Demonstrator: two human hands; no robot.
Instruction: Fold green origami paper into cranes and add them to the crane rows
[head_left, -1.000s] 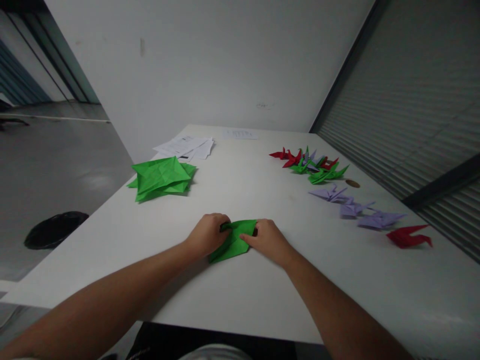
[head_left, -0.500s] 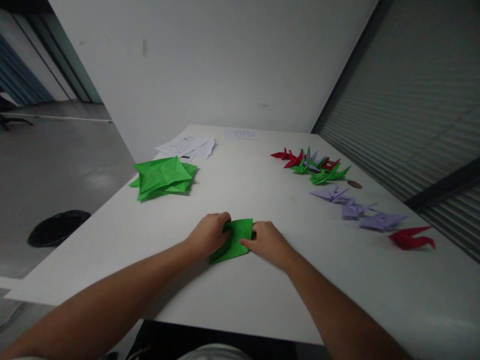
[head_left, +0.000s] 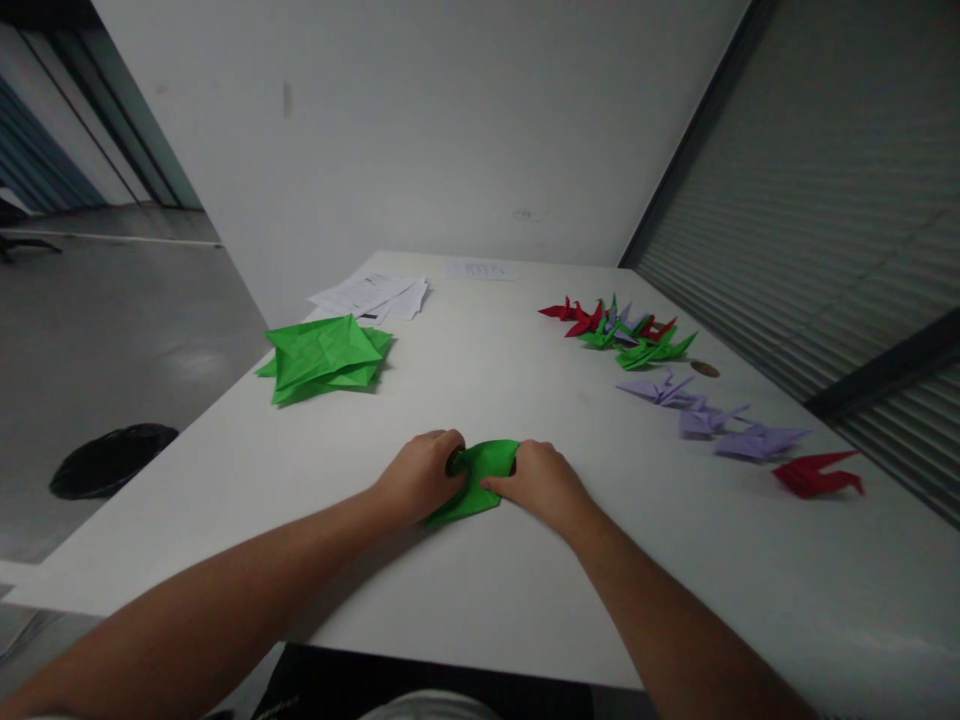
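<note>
Near the front edge of the white table [head_left: 525, 600], the left hand [head_left: 417, 480] and right hand [head_left: 544, 482] pinch the small folded green paper [head_left: 480, 476] with curled fingers, pressing it flat.

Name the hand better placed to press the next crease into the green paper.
Right, probably. The right hand has its fingertips on the open top face of the green paper; the left hand is curled over the paper's left edge, pinning it to the table.
</note>
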